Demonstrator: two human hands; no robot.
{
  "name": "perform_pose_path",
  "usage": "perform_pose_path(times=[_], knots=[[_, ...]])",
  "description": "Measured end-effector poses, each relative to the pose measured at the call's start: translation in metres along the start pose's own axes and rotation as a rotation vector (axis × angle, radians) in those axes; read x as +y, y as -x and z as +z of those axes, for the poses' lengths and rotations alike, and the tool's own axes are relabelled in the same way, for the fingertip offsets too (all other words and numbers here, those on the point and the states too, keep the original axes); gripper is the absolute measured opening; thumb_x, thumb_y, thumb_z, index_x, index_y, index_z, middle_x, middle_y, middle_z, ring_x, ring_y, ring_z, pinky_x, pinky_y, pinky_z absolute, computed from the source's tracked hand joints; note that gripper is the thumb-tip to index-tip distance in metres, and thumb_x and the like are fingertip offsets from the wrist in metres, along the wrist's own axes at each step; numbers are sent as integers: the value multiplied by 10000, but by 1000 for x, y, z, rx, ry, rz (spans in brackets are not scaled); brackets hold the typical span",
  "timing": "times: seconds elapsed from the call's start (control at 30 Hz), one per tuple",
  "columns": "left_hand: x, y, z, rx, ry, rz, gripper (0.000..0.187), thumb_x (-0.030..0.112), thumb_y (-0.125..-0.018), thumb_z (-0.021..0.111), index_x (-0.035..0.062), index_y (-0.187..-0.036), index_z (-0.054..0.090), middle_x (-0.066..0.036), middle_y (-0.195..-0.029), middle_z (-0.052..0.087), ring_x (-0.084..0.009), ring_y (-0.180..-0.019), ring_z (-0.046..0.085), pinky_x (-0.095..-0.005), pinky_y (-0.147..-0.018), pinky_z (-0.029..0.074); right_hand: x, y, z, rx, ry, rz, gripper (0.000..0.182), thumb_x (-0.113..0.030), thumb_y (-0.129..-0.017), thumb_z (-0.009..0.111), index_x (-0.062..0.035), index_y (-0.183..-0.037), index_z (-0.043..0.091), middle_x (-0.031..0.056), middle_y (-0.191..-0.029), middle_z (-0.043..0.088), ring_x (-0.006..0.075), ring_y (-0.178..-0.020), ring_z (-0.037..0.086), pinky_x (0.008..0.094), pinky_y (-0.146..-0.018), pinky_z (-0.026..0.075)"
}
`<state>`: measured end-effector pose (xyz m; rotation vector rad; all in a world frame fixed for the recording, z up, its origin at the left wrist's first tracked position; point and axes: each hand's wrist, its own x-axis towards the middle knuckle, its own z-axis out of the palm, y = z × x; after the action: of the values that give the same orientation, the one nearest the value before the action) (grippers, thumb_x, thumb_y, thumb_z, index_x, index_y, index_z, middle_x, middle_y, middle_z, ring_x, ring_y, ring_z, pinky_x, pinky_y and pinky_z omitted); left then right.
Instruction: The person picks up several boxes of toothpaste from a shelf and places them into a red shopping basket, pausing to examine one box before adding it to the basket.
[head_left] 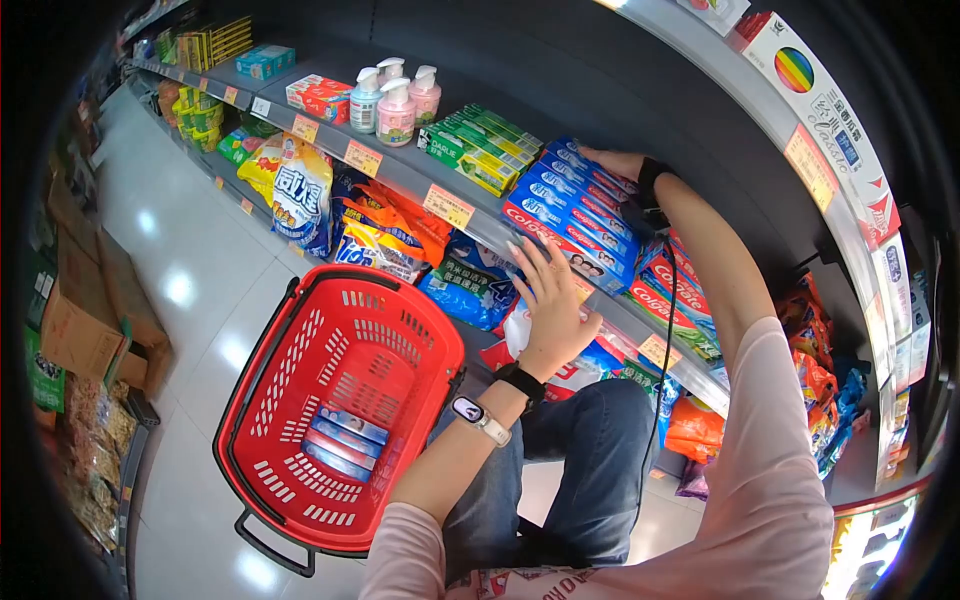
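Observation:
Blue and red Colgate toothpaste boxes (pixel 575 215) stand stacked on the middle shelf. Behind their far end is my right hand (pixel 615 163), its fingers stretched along the back of the stack and partly hidden by it. My left hand (pixel 552 318) is in front of the same stack with its fingers spread, fingertips close to the shelf's front edge. Nothing shows in its palm. Below and left of that hand, a red basket (pixel 250 365) with slotted sides holds several blue and red toothpaste boxes (pixel 345 443) on its bottom.
Green and yellow Darlie boxes (pixel 480 148) and pump bottles (pixel 396 108) stand left along the shelf. More Colgate boxes (pixel 668 287) lie to the right. Detergent bags (pixel 300 190) fill the level below. An upper shelf (pixel 780 130) curves overhead at right; a black cable (pixel 668 340) hangs by my right arm.

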<state>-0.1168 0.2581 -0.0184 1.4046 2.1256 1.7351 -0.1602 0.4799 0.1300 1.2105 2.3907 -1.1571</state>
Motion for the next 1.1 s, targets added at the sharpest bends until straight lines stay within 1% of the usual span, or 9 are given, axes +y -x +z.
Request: perform_pose_path(times=[0.13, 0.27, 0.37, 0.43, 0.57, 0.83, 0.87, 0.93, 1.1], knots=[[0, -1, 0, -35, -102, 3, 1040, 123, -652, 651, -105, -1390, -47, -405, -1407, -57, -558, -1313, -85, -654, -1025, 67, -7, 11, -10, 67, 162, -13, 732, -668, -829, 440, -70, -1236, 552, 121, -1238, 555, 202, -1097, 549, 313, -968, 384], [2, -1, 3, 2, -136, 5, 1015, 102, -646, 647, -119, -1384, -13, -413, -1402, -34, -561, -1315, -64, -656, -1024, 79, -7, 20, -15, 15, -49, -52, 730, -681, -807, 470, -79, -1205, 578, 115, -1196, 584, 188, -1064, 566, 316, -935, 412], [0, -2, 10, 51, -172, 4, 989, 107, -652, 640, -123, -1382, 14, -413, -1403, -24, -562, -1315, -54, -662, -1021, 78, -2, 11, -26, 134, 176, 0, 728, -685, -798, 479, -79, -1184, 593, 102, -1156, 607, 177, -1010, 591, 311, -891, 445], [1, -2, 10, 41, -170, -6, 1011, 87, -643, 634, -122, -1381, -24, -401, -1409, -52, -557, -1312, -84, -662, -1021, 60, -3, 21, -25, 27, -43, -80, 689, -653, -778, 550, -71, -1142, 613, 99, -1115, 626, 183, -952, 614, 308, -828, 487], [1, -4, 12, 29, -190, -4, 1032, 64, -625, 638, -126, -1380, -40, -361, -1434, -75, -539, -1318, -114, -664, -1022, 47, 5, 18, -32, 7, -67, -80, 701, -676, -764, 543, -85, -1133, 626, 79, -1085, 640, 155, -892, 627, 277, -802, 483], [6, -6, 15, 50, -88, -14, 1074, 33, -571, 667, -127, -1381, -19, -341, -1447, -65, -476, -1351, -98, -665, -1022, 51, 17, 2, -37, -209, -285, -48, 728, -647, -743, 596, -110, -1233, 559, 90, -1184, 597, 160, -1025, 592, 291, -917, 436], [6, -7, 14, 63, -36, -22, 1084, 32, -562, 672, -125, -1382, -20, -339, -1448, -65, -466, -1356, -97, -664, -1023, 48, 13, 6, -36, -205, -282, -50, 728, -647, -743, 596, -110, -1233, 559, 90, -1184, 597, 160, -1025, 592, 291, -917, 436], [5, -7, 13, 62, -48, -24, 1064, 27, -558, 666, -132, -1376, 5, -342, -1447, -46, -472, -1356, -81, -663, -1024, 37, 4, 16, -30, -158, -277, -118, 613, -583, -767, 621, -104, -1149, 610, 63, -1074, 651, 119, -855, 644, 253, -738, 524], [9, -6, 11, 81, -32, -21, 1051, 30, -552, 666, -137, -1371, 30, -347, -1444, -30, -474, -1357, -75, -670, -1018, 9, -3, 25, -34, -74, -190, -175, 707, -622, -726, 634, -77, -1175, 589, 95, -1085, 640, 133, -882, 635, 278, -785, 511]])
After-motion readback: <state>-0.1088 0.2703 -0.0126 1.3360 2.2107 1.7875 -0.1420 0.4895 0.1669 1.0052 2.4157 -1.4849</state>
